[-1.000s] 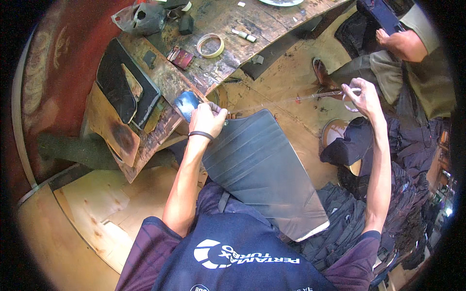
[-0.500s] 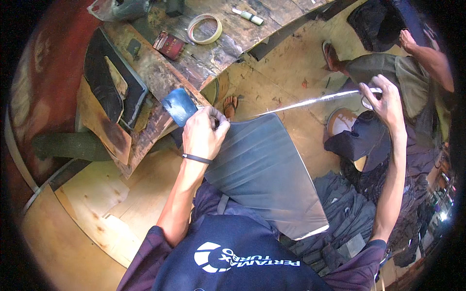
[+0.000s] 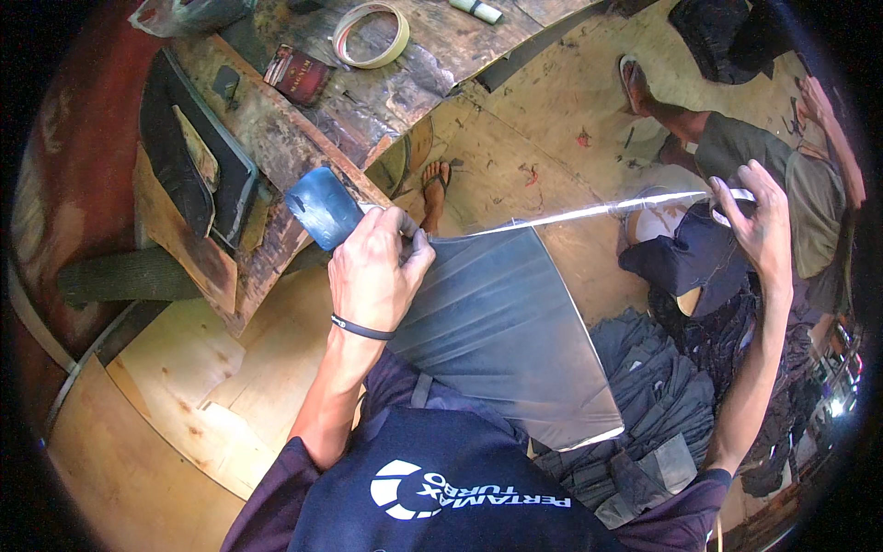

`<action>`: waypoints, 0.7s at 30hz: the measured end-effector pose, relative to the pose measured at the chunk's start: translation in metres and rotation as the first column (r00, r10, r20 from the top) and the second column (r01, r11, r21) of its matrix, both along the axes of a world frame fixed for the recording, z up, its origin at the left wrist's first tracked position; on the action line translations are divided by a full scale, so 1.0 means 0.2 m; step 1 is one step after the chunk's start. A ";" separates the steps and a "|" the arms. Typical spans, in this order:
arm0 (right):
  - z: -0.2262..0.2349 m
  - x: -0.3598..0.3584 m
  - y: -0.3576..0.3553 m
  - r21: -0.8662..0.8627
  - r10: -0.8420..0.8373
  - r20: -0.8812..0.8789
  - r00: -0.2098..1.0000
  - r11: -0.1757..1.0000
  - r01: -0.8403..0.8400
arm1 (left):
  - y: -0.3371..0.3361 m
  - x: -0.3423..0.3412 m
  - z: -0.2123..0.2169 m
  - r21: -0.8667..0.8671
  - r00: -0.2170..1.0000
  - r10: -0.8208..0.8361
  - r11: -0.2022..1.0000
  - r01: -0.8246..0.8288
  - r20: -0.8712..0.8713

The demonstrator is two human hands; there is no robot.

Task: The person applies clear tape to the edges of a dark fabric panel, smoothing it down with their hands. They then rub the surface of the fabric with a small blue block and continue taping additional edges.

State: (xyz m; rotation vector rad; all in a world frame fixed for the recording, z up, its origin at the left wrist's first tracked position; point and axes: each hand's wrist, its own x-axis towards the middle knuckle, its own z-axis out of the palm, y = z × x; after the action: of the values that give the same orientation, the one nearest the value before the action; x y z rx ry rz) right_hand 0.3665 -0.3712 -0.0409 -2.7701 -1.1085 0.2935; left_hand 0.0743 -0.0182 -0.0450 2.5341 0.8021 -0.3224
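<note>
My left hand (image 3: 375, 276) is closed around a flat, rounded dark-blue piece (image 3: 324, 207), its exact kind unclear, which sticks out past the knuckles. The fingers also pinch at the far left corner of a dark-covered flat panel (image 3: 506, 340) lying across my lap. From that far edge a shiny tape strip (image 3: 598, 210) runs taut to the right. At its other end my right hand (image 3: 762, 225) grips a small tape roll (image 3: 736, 195), partly hidden by the fingers. How the strip meets the left fingers is hard to make out.
A worn wooden bench (image 3: 405, 106) at the far left bears a larger tape roll (image 3: 402, 46), a dark red pack (image 3: 296, 75) and a small tube (image 3: 476, 9). Dark cloth (image 3: 635, 377) is heaped at right. A person's leg (image 3: 676, 115) and sandaled feet are beyond.
My right hand has moved slightly right and nearer, lengthening the taut strip. My left hand has shifted a little left and nearer with the blue piece. The view has shifted a little.
</note>
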 end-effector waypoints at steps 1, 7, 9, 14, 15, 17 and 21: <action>0.00 0.00 0.00 0.024 0.010 0.026 1.000 1.000 -0.011 | 0.00 0.01 0.00 0.001 1.000 -0.010 1.000 0.010 -0.015; -0.03 0.00 -0.07 -0.030 -0.009 0.110 0.994 0.999 0.012 | 0.03 0.04 0.02 -0.030 0.995 -0.083 0.996 0.081 -0.059; -0.03 0.01 -0.09 -0.056 -0.003 0.133 0.991 0.998 0.010 | 0.05 0.04 0.03 -0.044 0.991 -0.100 0.994 0.097 -0.087; 0.02 0.00 -0.06 -0.072 -0.008 0.092 0.996 0.997 0.014 | 0.07 0.06 0.02 -0.085 0.987 -0.124 0.990 0.116 -0.106; 0.04 -0.01 -0.05 -0.085 -0.030 0.059 0.998 0.996 0.035 | 0.08 0.06 0.01 -0.090 0.990 -0.118 0.990 0.111 -0.077; 0.07 -0.02 -0.03 -0.137 -0.088 -0.005 0.996 0.987 0.086 | 0.09 0.06 0.01 -0.098 0.992 -0.117 0.989 0.112 -0.047; 0.10 -0.04 -0.01 0.020 -0.062 -0.011 0.998 0.998 0.063 | 0.10 0.06 0.01 -0.114 0.987 -0.124 0.987 0.112 -0.098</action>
State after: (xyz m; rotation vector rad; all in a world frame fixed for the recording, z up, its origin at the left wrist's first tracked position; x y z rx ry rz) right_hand 0.3581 -0.3727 -0.0212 -2.7759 -1.0146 0.2865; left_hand 0.0857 0.0019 -0.0428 2.4845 0.6551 -0.5273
